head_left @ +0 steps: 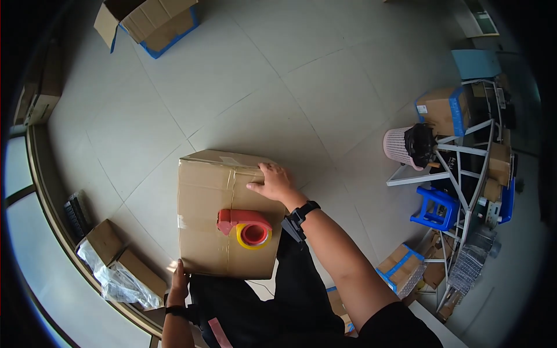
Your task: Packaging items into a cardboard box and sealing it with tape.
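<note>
**Red tape dispenser lies below the right hand, crosswise to the carton's seam**

A red tape dispenser with a yellow-rimmed roll (241, 218) rests on the upper face of a large brown cardboard carton (200, 232), just left of the frame's centre. Its long axis runs roughly left to right, dipping a little toward the roll end at the right, so it crosses the strip of shiny clear tape (231, 185) that runs up and down the carton.

The bare right hand (274, 182) is the nearer one: the dispenser sits below it and slightly left in the frame, near but not touching. That hand rests at the carton's upper right edge, thumb spread apart from the fingers, clamped on no tool.

The bare left hand (179, 279) is farther off, at the carton's lower left corner, with the dispenser up and to the right of it. Its fingers are partly hidden, so I cannot tell whether they grip the cardboard or only touch it
</note>
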Motion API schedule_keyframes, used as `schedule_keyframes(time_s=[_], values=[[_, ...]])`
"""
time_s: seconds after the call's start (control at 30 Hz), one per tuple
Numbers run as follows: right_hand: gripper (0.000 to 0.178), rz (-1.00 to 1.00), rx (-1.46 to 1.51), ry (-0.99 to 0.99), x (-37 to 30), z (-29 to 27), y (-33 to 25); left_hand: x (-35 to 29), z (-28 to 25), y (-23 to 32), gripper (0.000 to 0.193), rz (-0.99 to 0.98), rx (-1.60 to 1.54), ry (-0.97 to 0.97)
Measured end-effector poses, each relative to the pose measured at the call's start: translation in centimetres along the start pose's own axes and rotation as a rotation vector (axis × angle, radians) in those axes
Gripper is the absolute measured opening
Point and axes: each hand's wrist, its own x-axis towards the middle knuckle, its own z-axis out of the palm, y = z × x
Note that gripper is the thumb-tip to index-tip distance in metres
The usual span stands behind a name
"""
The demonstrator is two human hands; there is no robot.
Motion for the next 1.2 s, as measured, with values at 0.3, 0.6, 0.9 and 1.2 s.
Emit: schedule_keyframes(time_s=[0.3, 0.6, 0.9, 1.2], values=[[0.073, 0.355, 0.208, 0.06, -8.5, -0.6, 4.8, -5.9, 3.7, 10.4, 0.064, 0.384, -0.502, -0.028], [0.055, -0.126, 0.185, 0.35, -12.0, 2.5, -4.1, -3.5, 5.1, 9.3, 0.045, 0.231, -0.459, -0.267], [0.049, 0.028, -0.058, 0.449, -9.0, 2.5, -0.2, -2.4, 7.5, 9.4, 0.045, 0.301, -0.608, -0.291], [0.046, 0.159, 1.52, 0.406, -8.1, 13.1, 13.2, 2.9, 6.5, 15.6, 0.071, 0.428, -0.598, -0.463]])
